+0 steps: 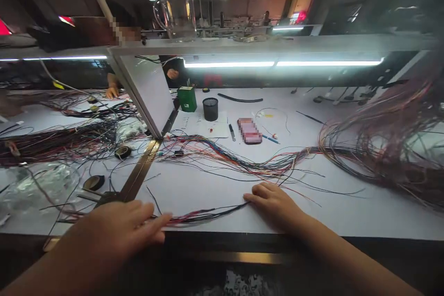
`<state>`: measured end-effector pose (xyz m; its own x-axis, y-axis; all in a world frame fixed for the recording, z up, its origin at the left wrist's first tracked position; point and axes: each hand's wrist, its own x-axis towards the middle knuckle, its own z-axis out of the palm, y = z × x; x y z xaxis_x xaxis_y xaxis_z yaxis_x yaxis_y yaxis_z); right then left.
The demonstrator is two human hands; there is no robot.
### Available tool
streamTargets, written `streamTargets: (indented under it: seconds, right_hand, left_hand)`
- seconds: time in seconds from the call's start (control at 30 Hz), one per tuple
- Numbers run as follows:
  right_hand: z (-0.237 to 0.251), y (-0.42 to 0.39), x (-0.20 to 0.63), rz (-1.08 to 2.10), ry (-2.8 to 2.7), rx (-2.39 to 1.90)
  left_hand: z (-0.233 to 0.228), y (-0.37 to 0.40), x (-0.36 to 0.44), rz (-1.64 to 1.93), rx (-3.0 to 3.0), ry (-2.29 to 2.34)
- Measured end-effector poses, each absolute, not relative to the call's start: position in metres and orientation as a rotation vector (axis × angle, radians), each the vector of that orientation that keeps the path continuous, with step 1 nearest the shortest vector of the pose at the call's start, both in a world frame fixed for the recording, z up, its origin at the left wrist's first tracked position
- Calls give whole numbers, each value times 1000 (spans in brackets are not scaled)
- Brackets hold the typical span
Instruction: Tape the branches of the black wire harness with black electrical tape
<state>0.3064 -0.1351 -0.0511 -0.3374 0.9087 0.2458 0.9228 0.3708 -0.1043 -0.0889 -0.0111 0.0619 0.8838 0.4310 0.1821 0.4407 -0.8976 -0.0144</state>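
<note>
Your left hand point(121, 224) is spread at the slim red-and-black wire bundle point(197, 217); your right hand point(274, 202) pinches its end. Straighten strands evenly.

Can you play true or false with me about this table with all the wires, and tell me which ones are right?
1. The green box stands next to the black cup. True.
2. The phone is in the right hand. False: the phone lies on the table, and that hand's fingers are at one end of some black wires.
3. The blue pen lies beside the phone. True.
4. The black cup has tipped onto its side. False: it stands upright.
5. A curved black tube lies farther back than the phone. True.
6. The green box is on the phone. False: they are apart, with the black cup between.
</note>
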Motion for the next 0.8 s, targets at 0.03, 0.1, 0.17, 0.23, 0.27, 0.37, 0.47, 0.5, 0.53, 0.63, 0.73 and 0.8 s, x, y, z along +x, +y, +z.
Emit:
streamTargets:
  seconds: [0.03, 0.1, 0.17, 0.23, 0.27, 0.37, 0.47, 0.5, 0.53, 0.63, 0.73, 0.8]
  right_hand:
    - [-53, -136, 307, -67, -2372, -1637]
    - [-58, -142, 311, -76, -2340, -1653]
    - [-65, -149, 320, -95, -2312, -1651]
    - [-72, -158, 334, -126, -2299, -1643]
    - [-75, -162, 342, -142, -2297, -1630]
    - [-78, -168, 362, -87, -2388, -1532]
    - [-72, -160, 367, 26, -2433, -1488]
    - [-68, -153, 365, 32, -2405, -1505]
    - [-64, -145, 362, 21, -2360, -1532]
    - [-51, -114, 349, -48, -2195, -1614]
    - [-43, -81, 337, -38, -2098, -1762]
    - [-44, -64, 331, -10, -2063, -1869]
  left_hand:
    - [50, -4, -85, -131, -3001, -668]
    - [21, 7, -82, 23, -3020, -784]
    - [-8, 12, -84, -23, -3023, -894]
    - [-28, 9, -89, -113, -3003, -1015]
    - [-34, 7, -90, -151, -2985, -1060]
    - [-39, 3, -92, -183, -2949, -1057]
    - [-41, 9, -94, -173, -2966, -951]
    - [-42, 13, -95, -192, -2967, -945]
    - [-42, 18, -96, -207, -2967, -950]
    - [-38, 30, -94, -155, -2984, -943]
    - [-25, 34, -77, -18, -3028, -893]
    - [-16, 31, -57, -38, -3040, -888]
